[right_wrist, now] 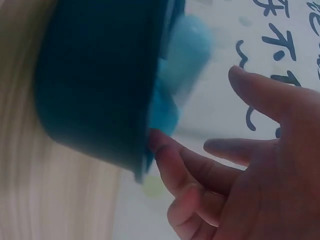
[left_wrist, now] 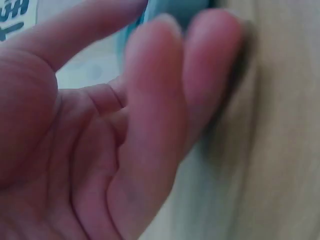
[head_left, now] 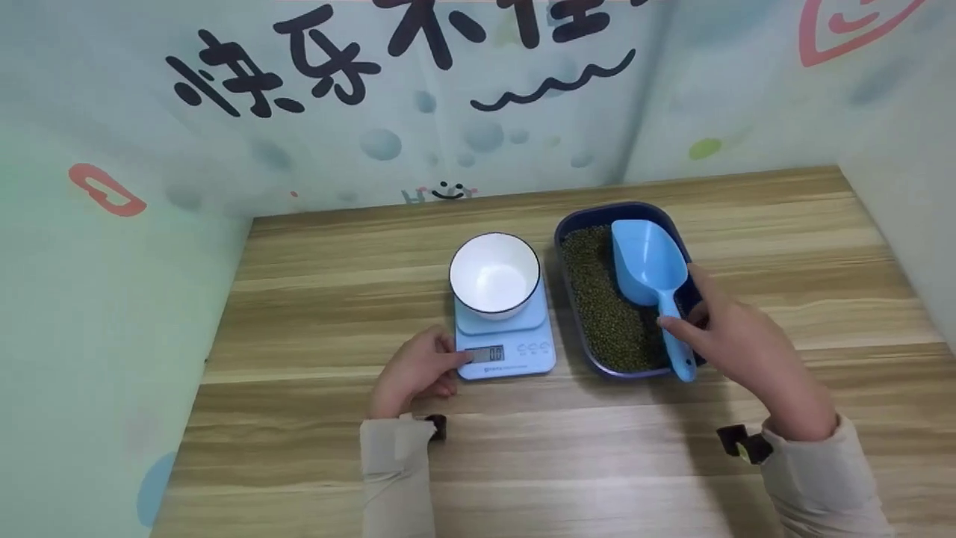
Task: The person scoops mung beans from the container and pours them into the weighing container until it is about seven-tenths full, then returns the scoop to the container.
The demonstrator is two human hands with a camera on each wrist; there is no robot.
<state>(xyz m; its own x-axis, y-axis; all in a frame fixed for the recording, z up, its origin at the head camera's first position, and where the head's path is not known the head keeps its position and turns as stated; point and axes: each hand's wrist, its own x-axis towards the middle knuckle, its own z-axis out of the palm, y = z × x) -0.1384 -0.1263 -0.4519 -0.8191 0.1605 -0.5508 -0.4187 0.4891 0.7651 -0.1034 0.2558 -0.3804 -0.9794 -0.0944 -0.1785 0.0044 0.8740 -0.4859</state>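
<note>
My left hand [head_left: 418, 368] is at the front left corner of a light-blue kitchen scale [head_left: 536, 362], thumb on top beside the display and fingers curled at its side. A white bowl [head_left: 494, 273] with a dark rim stands on the scale. To the right, a dark blue tub [head_left: 567, 299] holds small green beans [head_left: 609, 321], likely mung beans. A blue scoop [head_left: 648, 258] lies on them, its handle over the tub's front rim. My right hand [head_left: 736, 340] is spread above the handle; in the right wrist view, thumb [right_wrist: 255, 90] and handle stand apart, fingertips at the tub's rim.
Scale and tub stand side by side on a wood-grain table [head_left: 321, 299]. A printed cloth wall [head_left: 314, 164] with black lettering rises behind the table, and pale walls flank both sides. The display [head_left: 489, 353] reads about zero.
</note>
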